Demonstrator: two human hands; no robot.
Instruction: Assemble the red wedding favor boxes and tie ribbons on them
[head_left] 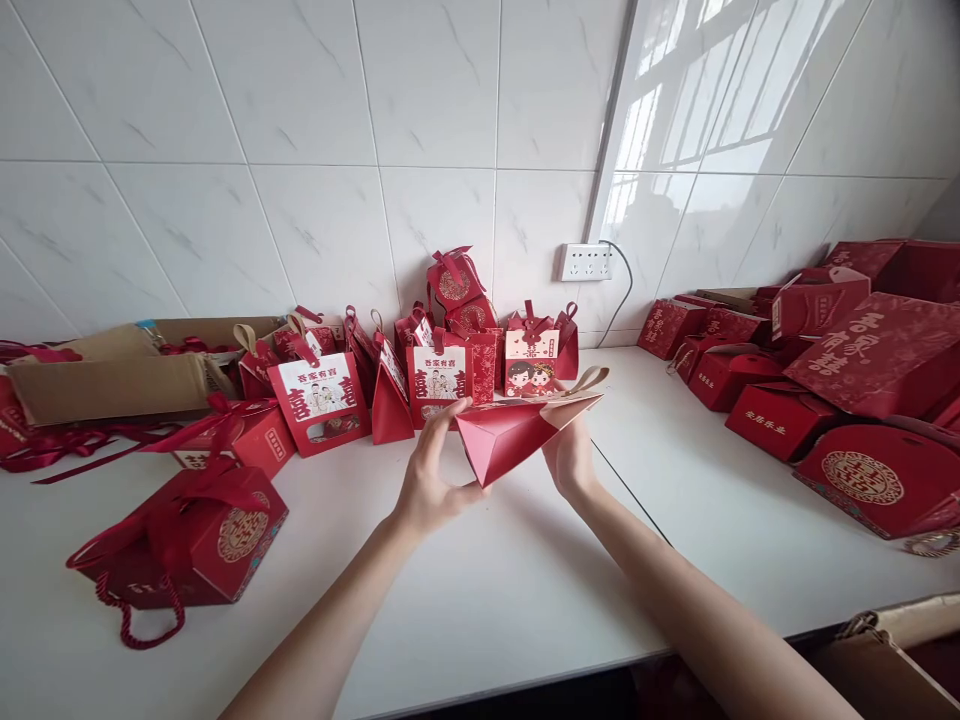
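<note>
Between my two hands a red paper gift box (517,435) is held above the white table, its hollow pink-red inside facing me. A beige ribbon loop (589,384) sticks up at its right end. My left hand (435,470) grips the left corner, thumb below and fingers above. My right hand (568,458) is closed round the right side from behind, with its fingers largely hidden by the box. Behind the hands stand finished-looking red boxes, among them one with a white picture panel (439,378) and one with two cartoon figures (531,375).
On the left lie a red box with rope handle (202,540), a white-fronted box (319,400) and a cardboard carton (112,390) with red ribbon. Many red boxes (780,420) are piled at the right. A power socket (586,263) is on the tiled wall. Another carton (892,665) sits lower right.
</note>
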